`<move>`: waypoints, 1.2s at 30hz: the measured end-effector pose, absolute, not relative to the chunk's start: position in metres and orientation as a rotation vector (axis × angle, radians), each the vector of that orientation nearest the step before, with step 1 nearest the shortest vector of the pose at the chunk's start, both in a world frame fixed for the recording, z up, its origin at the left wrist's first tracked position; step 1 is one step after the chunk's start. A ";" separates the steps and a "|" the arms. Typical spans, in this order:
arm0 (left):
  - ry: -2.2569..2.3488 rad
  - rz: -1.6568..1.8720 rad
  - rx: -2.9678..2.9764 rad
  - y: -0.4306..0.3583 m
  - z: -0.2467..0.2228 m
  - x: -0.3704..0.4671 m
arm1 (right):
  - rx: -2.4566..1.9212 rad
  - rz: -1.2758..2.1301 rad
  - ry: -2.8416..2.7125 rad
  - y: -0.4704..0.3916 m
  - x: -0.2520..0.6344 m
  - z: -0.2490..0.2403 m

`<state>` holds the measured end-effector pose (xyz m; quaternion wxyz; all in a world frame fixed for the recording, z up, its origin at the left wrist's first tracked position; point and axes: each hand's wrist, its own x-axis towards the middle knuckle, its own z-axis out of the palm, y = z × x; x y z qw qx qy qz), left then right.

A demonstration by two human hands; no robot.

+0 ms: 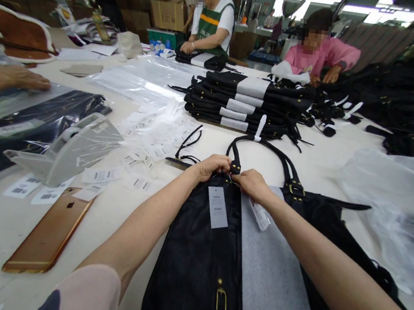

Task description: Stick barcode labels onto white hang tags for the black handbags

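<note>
A black handbag (195,254) lies on the table in front of me, with gold buckles and a wide strip of grey-white paper (275,274) along it. My left hand (215,167) is closed at the bag's top edge, by the base of the handle (235,164). Opposite it, my right hand (252,184) pinches at the same spot, where a thin loop shows between the fingertips. From under the right palm hangs a bundle of clear plastic strips (260,215). A white hang tag (217,207) lies on the bag below my hands.
Beyond the bag stands a stack of black bags (243,101) with paper bands. Loose tags (139,183), a grey plastic holder (76,144) and a gold phone (48,236) lie left. Clear plastic (386,197) is at right. Co-workers stand across the table; another hand (16,79) reaches in left.
</note>
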<state>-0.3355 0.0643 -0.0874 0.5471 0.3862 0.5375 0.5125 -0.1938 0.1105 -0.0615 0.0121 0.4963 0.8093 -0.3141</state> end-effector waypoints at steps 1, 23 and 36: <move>1.273 1.206 0.909 0.065 -0.088 -0.336 | 1.568 -0.942 2.519 0.110 -0.195 -0.062; 1.343 1.094 0.767 0.083 -0.094 -0.338 | 1.605 -1.146 2.498 0.109 -0.191 -0.071; 1.519 1.157 0.834 0.076 -0.088 -0.333 | 1.660 -1.186 2.532 0.101 -0.186 -0.069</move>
